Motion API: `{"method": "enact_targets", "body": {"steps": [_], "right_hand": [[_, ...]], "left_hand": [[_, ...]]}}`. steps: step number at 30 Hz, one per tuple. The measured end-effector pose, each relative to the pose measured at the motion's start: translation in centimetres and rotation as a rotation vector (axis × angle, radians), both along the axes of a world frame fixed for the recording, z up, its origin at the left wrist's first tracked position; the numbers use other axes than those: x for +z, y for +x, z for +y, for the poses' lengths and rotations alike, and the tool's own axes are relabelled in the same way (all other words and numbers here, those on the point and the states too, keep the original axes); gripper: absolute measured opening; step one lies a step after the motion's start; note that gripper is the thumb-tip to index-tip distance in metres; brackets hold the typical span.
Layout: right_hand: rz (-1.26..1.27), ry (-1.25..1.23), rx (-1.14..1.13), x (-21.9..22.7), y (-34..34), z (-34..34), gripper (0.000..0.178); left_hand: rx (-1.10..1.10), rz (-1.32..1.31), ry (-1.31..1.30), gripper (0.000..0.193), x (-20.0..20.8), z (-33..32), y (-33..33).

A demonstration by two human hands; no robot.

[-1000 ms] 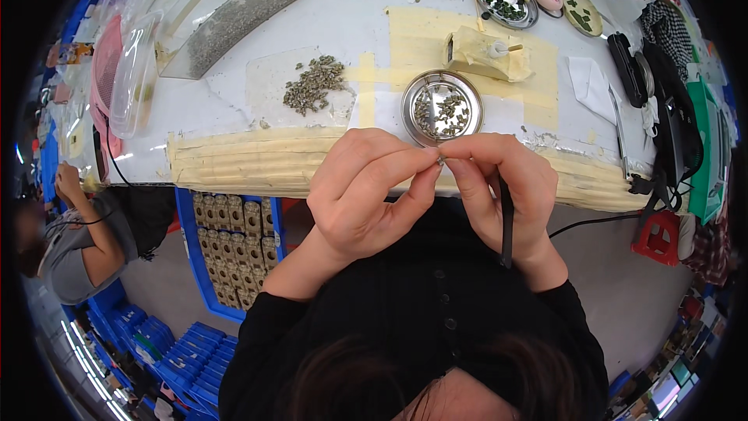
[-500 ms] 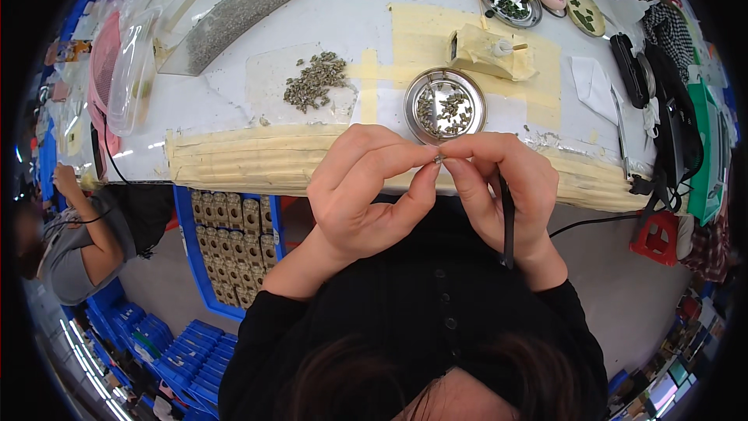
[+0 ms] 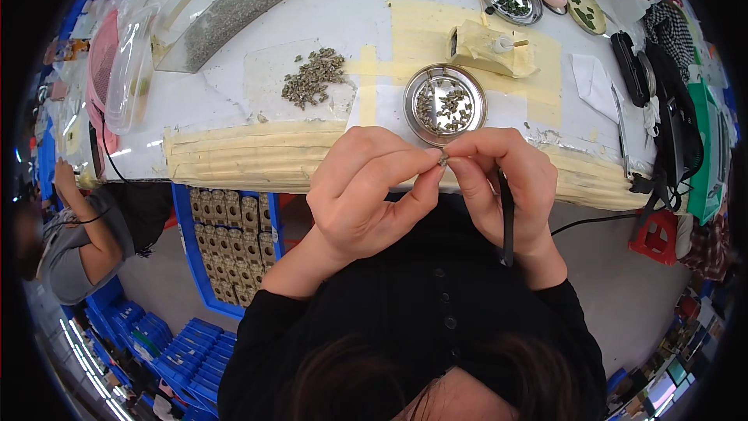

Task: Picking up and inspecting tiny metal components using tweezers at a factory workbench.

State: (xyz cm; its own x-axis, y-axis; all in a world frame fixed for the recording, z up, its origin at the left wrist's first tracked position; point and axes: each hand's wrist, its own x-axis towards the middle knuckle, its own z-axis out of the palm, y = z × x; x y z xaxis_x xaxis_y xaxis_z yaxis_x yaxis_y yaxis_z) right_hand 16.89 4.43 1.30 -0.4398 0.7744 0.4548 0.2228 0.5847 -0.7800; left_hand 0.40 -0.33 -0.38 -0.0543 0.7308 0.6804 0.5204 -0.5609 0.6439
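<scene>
Just past the table's near edge, my left hand (image 3: 370, 195) and my right hand (image 3: 506, 191) meet fingertip to fingertip. A tiny greyish metal part (image 3: 442, 159) is pinched between them, mostly covered by the fingers. Across my right palm lies a slim dark tool (image 3: 507, 222), its lower end sticking out toward the wrist; its working end is hidden. Right beyond the fingertips stands a round metal dish (image 3: 409, 121) with many similar small parts. A loose heap of small metal parts (image 3: 314, 78) lies farther left on a clear sheet.
Behind the dish sits a tape-covered block (image 3: 475, 51) with a white nozzle. Dishes of green pieces (image 3: 510, 6) stand far right, near metal tweezers (image 3: 621, 129). A clear bin of grey granules (image 3: 234, 19) is far left. Below the table, a blue crate (image 3: 204, 281) holds brownish blocks.
My left fingertips have shifted slightly to the right, and the small part between the hands has turned a little. Both hands otherwise keep their place.
</scene>
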Motion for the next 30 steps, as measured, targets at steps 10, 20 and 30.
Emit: {"method": "enact_targets", "body": {"steps": [10, 20, 30], "right_hand": [[0.049, -0.234, 0.064, 0.4, 0.3, 0.1, 0.008], [0.063, -0.219, 0.085, 0.1, 0.1, 0.1, 0.008], [-0.005, -0.121, 0.019, 0.6, 0.6, 0.4, 0.007]], "left_hand": [[0.07, 0.279, 0.139, 0.025, 0.1, -0.1, -0.3], [0.063, 0.222, 0.117, 0.028, -0.1, 0.0, -0.2], [0.06, 0.152, 0.127, 0.029, -0.2, 0.9, 0.3]]}}
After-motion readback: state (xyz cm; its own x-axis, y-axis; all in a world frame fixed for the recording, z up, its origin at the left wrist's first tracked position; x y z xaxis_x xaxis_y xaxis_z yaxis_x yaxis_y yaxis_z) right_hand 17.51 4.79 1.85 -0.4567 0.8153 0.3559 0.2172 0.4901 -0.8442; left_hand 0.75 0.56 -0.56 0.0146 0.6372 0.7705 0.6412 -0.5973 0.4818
